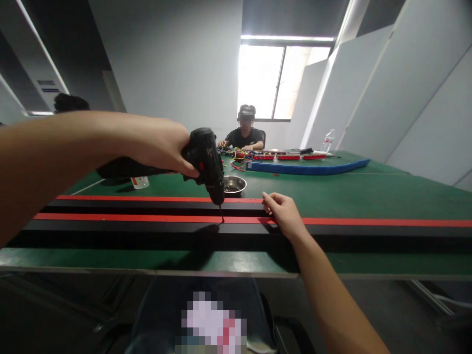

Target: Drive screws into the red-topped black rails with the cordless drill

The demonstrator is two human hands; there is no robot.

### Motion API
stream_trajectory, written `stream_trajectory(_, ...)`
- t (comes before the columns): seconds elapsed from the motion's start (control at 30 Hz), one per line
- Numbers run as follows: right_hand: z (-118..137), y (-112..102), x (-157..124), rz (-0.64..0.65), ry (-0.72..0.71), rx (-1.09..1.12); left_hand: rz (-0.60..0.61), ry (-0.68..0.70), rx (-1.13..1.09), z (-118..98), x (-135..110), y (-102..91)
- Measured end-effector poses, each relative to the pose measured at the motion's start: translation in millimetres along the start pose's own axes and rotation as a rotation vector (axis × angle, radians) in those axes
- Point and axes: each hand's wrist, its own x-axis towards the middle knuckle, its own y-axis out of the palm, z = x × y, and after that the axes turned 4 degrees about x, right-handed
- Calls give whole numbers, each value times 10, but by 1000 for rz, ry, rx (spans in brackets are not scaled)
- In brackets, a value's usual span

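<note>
Left hand (pixel 167 145) grasps drill (pixel 207 155), bit (pixel 221 213) meeting nearer red strip (pixel 147 218); right hand (pixel 284 211) curled nearby, can't tell if gripping anything. I judge this spot underway, unfinished; dark pieces (pixel 231 189) remaining in bowl (pixel 242 185).

A head-worn camera looks forward and down across the green table (pixel 368 194) from its near edge, the wearer's left hand (pixel 162 145) and right hand (pixel 285 214) close before the lens, a window (pixel 261 81) well beyond, facing the view.
</note>
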Motion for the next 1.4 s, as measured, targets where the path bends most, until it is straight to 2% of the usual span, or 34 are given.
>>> stream_trajectory(0.07, -12, -9, 5, -4, -1, 5, -34, 134, 281, -112, -55, 146)
stream_trajectory(0.13, -29, -16, 10, -7, -2, 8, -181, 247, 386, -182, -93, 285)
stream_trajectory(0.2, -48, -19, 16, -3, -7, 13, -271, 306, 492, -214, -98, 380)
stream_trajectory(0.3, -68, -16, 19, 11, -9, 14, -256, 291, 718, -224, -71, 428)
stream_trajectory(0.37, -67, -12, 17, 16, -5, 9, -250, 298, 787, -232, -63, 430)
stream_trajectory(0.53, -48, -17, 17, 20, 7, 3, -328, 333, 748, -323, -116, 466)
stream_trajectory(0.77, -34, -21, 9, 24, 23, 19, -387, 371, 897, -419, -170, 490)
stream_trajectory(1.0, -34, -17, 7, 23, 21, 20, -327, 355, 845, -347, -67, 468)
stream_trajectory(1.17, -39, -20, 10, 22, 27, 18, -285, 285, 762, -315, -60, 479)
stream_trajectory(1.4, -17, -23, 3, 21, 28, 4, -307, 319, 826, -347, -118, 478)
